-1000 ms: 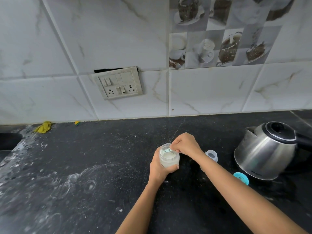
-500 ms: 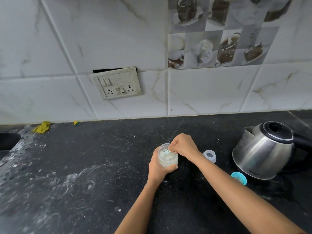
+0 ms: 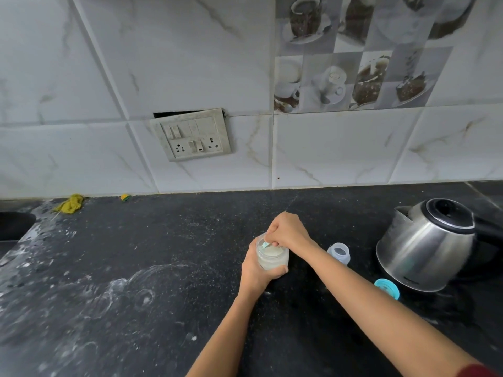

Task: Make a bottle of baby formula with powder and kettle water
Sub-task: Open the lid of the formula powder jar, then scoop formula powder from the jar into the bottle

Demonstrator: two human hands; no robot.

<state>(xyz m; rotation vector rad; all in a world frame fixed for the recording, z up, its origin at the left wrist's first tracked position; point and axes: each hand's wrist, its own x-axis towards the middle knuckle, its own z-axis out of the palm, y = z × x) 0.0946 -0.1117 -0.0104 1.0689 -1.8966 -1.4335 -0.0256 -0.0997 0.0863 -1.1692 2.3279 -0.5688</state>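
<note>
- Fingers (image 3: 277, 271) of the left hand (image 3: 255, 270) are curled round the lower wall of a clear container (image 3: 272, 258), which is held upright on the counter (image 3: 163, 268), well to the left of the kettle (image 3: 427, 246).
- The right hand (image 3: 288, 231) is closed above the container's mouth, and the handle of a teal scoop (image 3: 265, 244) is pinched in its fingers, with the scoop's lower end dipped into the container.
- Whitish contents are seen in the container; whether they are powder or liquid cannot be told.
- A small clear cap (image 3: 339, 253) is stood on the counter to the left of the kettle, between it and the container, and is touched by neither hand.
- A teal ring (image 3: 386, 288) is laid just in front of the kettle's base, on its left side, apart from the cap.
- The kettle is of bright steel with a black lid, and its spout is turned to the left.
- White smears (image 3: 130, 289) are spread over the counter far to the left of the kettle.
- A yellow cloth (image 3: 69, 204) is bunched against the wall, farthest left of the kettle.
- A crooked switch panel (image 3: 192, 134) is fixed to the tiled wall, above and left of the kettle.
</note>
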